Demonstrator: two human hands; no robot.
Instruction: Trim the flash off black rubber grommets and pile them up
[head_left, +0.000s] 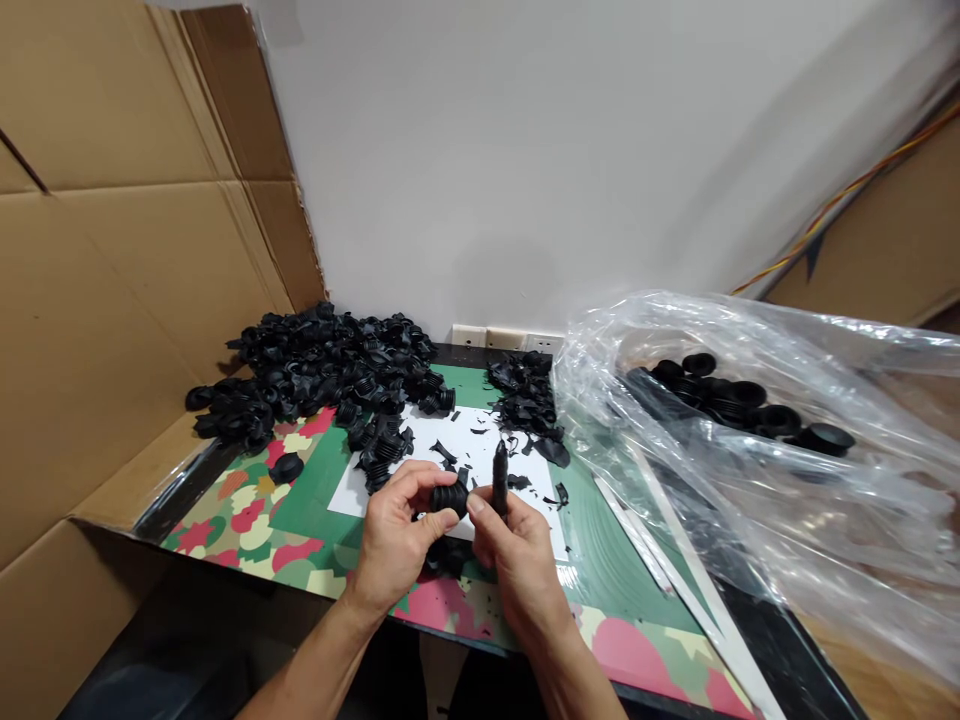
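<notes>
Your left hand [394,535] pinches a ribbed rubber part [450,497] at the fingertips. Your right hand [514,545] grips a black tool [499,478] upright just beside it. The mat [300,500] edge sits under your wrists. There's a white sheet [480,450] beyond your fingers, a rubber pile [322,365] far left, and a plastic bag [750,480] crowding right.

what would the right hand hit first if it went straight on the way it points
Likely the loose black scraps on the white sheet just past the black tool the right hand holds, then the scrap pile behind; depth is unclear.
</notes>
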